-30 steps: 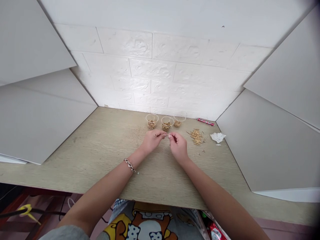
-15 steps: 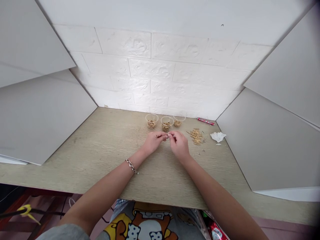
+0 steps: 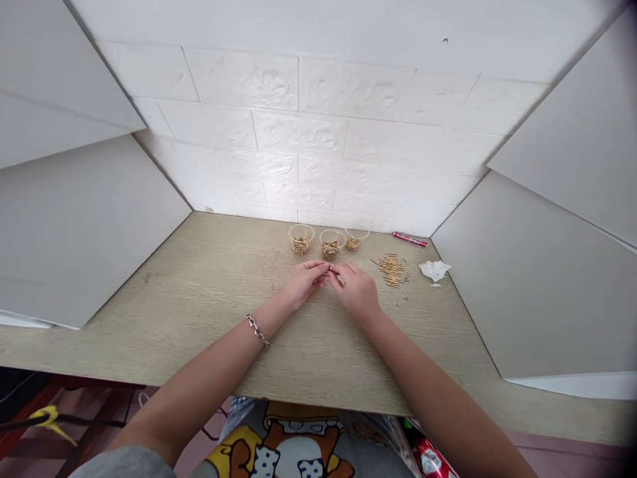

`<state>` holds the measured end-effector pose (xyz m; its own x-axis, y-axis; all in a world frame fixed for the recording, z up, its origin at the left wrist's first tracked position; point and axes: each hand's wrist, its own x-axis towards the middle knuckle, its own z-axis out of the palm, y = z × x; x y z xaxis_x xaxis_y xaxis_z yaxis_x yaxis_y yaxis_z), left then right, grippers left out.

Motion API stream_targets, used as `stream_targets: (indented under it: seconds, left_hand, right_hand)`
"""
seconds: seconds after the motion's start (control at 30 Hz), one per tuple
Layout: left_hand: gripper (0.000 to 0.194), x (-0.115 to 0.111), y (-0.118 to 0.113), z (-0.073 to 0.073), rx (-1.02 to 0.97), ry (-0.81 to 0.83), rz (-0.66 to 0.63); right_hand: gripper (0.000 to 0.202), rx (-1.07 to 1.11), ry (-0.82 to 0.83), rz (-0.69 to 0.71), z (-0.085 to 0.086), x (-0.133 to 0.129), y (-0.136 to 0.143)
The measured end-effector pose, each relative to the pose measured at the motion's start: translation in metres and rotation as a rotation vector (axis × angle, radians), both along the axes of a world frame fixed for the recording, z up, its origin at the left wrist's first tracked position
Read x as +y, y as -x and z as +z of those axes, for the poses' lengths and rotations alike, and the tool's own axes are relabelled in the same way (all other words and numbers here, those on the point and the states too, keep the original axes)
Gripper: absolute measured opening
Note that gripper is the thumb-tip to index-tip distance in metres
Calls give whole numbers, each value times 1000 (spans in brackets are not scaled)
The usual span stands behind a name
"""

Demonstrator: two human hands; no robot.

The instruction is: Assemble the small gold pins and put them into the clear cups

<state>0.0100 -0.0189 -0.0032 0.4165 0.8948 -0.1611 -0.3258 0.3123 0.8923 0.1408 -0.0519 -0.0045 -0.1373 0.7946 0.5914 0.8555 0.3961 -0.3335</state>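
Our left hand [image 3: 301, 284] and right hand [image 3: 359, 292] pinch a tiny piece [image 3: 330, 268] between their meeting fingertips, its long axis unclear.

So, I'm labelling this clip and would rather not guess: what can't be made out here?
- What is between the fingertips of the left hand and right hand: head view, too small and covered by fingers.
- Exact shapes of the gold pieces in the middle clear cup: head view, too small.
- The whole red item at lower right: head view, cut off by the bottom edge.
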Motion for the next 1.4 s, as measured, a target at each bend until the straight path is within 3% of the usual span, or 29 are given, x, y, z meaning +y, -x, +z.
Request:
stream_targets:
  seconds: [0.17,0.33,0.43,0.67,1.2,1.4]
  left_hand:
    - [17,3,2,3,55,-31,-28]
    - [24,7,8,8,152,-112,-213]
    - [24,10,13,10,226,-168,-275]
    - [22,13,21,12,341,-197,-363]
    - [23,15,23,12,328,-94,-399]
    - [23,20,25,7,306,-39,-414]
  right_hand:
    - [22,81,50,100,4,-2,2]
    - [24,427,197,130,5,1,-2]
    - [22,511,306,212,5,4,-6]
    - [18,448,412,292,6,5,-9]
    - [10,386,424,238,8,3,-8]
    - [15,507,483,247,6,3,-6]
